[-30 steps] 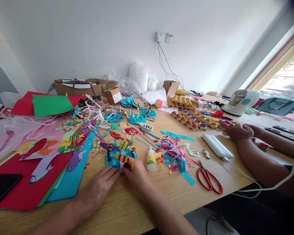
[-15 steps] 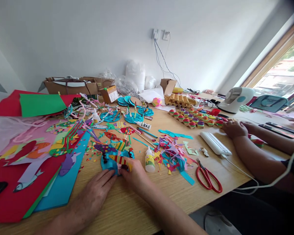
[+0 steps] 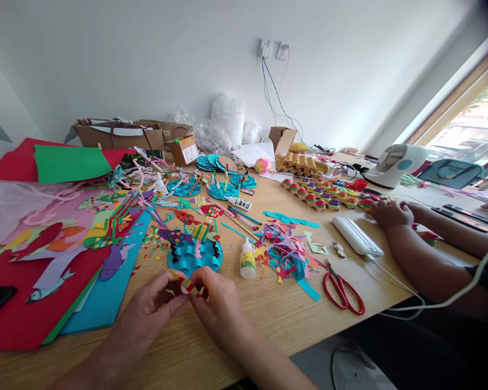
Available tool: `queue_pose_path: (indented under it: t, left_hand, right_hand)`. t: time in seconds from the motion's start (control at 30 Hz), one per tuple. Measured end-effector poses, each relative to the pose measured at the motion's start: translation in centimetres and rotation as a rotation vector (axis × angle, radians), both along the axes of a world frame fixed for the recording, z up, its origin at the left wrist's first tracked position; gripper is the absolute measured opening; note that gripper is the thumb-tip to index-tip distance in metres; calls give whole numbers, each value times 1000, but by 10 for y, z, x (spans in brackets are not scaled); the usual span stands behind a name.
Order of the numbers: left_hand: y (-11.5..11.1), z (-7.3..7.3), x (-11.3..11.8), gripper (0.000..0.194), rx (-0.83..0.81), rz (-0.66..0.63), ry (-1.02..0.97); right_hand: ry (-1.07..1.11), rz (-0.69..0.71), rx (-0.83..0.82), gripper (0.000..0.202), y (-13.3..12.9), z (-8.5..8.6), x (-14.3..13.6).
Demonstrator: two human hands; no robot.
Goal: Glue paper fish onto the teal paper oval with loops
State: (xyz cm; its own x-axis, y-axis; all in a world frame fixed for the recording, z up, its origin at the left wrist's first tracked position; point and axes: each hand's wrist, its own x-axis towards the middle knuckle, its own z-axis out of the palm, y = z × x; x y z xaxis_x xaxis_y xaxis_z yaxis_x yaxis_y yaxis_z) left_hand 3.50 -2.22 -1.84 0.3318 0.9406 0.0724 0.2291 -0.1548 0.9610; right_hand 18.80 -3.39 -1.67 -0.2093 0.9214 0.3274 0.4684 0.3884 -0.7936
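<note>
Between my two hands is a small red and yellow striped paper fish [image 3: 186, 284], partly hidden by fingers. My left hand [image 3: 156, 298] pinches its left end and my right hand [image 3: 217, 298] grips its right end. Just beyond them lies a round blue plate [image 3: 195, 260] with raised blue loops and dark and pink twisted pieces. Paper fish, one purple spotted [image 3: 173, 235] and one green and yellow striped [image 3: 203, 232], lie at its far edge. A glue bottle [image 3: 248, 260] stands to the right of the plate.
Paper scraps [image 3: 287, 249] and red-handled scissors [image 3: 344, 290] lie to the right. Coloured sheets [image 3: 32, 309] cover the left side. Another person's hands [image 3: 392, 214] rest near a white power strip [image 3: 358, 236] and painted egg cartons [image 3: 321, 195]. A fan [image 3: 394, 165] stands behind.
The striped fish has come off the blue plate towards me. My left hand has risen from the plate's near edge and now holds the fish together with my right hand.
</note>
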Motion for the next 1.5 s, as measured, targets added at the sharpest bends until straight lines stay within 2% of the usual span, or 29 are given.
queue_pose_path:
  t: [0.13, 0.23, 0.3, 0.33, 0.37, 0.43, 0.53, 0.63, 0.77, 0.87, 1.0, 1.1, 1.2, 1.3, 1.4, 1.43, 1.5]
  left_hand:
    - [-4, -5, -2, 13, -19, 40, -61]
    - [-3, -17, -13, 14, -39, 47, -19]
    - [-2, -23, -20, 17, -28, 15, 80]
    - [-2, -24, -22, 18, 2, -4, 149]
    - [-2, -25, -24, 18, 41, -31, 227]
    - [-2, -22, -24, 18, 128, -93, 360]
    - [-2, -12, -20, 19, 186, -197, 485]
    - [-3, -1, -21, 19, 209, -267, 541]
    - [-4, 8, -27, 21, 219, -317, 583]
    - [-4, 8, -28, 21, 212, -344, 619]
    - [-4, 4, -28, 21, 210, -396, 643]
    - [0, 4, -30, 17, 251, -381, 638]
    - [4, 13, -25, 19, 294, -323, 577]
    - [5, 23, -3, 25, 326, -308, 480]
    - [3, 28, 30, 35, 296, -341, 354]
    - [3, 29, 41, 36, 245, -338, 292]
    - [3, 30, 58, 33, 27, -303, 126]
  right_hand:
    - [-2, -4, -37, 4, -8, -1, -8]
    - [-67, -59, 79, 10, -10, 1, 14]
    - [-166, -261, 133, 10, -10, 3, 41]
    - [-248, -388, 118, 10, -8, 4, 54]
    - [-359, -503, 74, 19, -7, 4, 66]
    - [-561, -595, -48, 36, -3, 3, 81]
    - [-757, -592, -207, 50, 4, -1, 82]
    - [-820, -586, -252, 49, 10, -6, 71]
    - [-776, -628, -254, 43, 12, -9, 66]
    - [-625, -670, -178, 46, 7, -10, 73]
    - [-260, -630, -105, 44, -1, -8, 92]
    - [192, -588, -146, 41, -2, -7, 108]
    - [740, -493, -184, 36, 1, -6, 118]
    - [1078, -373, -244, 33, 3, -3, 121]
    - [1243, -304, -330, 30, 0, 1, 122]
    - [1284, -287, -368, 29, -1, 3, 122]
    - [1354, -238, -442, 27, -4, 5, 120]
